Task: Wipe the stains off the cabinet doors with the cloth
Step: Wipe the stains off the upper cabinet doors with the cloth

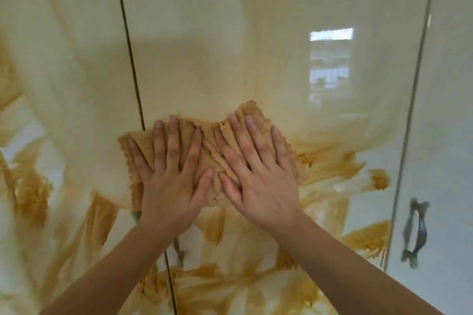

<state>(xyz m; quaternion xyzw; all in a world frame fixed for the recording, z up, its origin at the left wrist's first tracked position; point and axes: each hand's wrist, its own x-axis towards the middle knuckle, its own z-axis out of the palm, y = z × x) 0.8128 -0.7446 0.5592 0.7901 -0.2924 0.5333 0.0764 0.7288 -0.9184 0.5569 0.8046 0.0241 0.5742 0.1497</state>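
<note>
Cloth [208, 147] bunched on stained cabinet door [281, 64]; both hands, left hand [170, 181], right hand [261, 179], flat, fingers spread, pressing it.

We see glossy cream cabinet doors [281, 33] bearing a crumpled cloth [208, 135] at centre, orange stains [368, 238] from three round to nine o'clock, and a metal handle [416, 233] at four.
</note>
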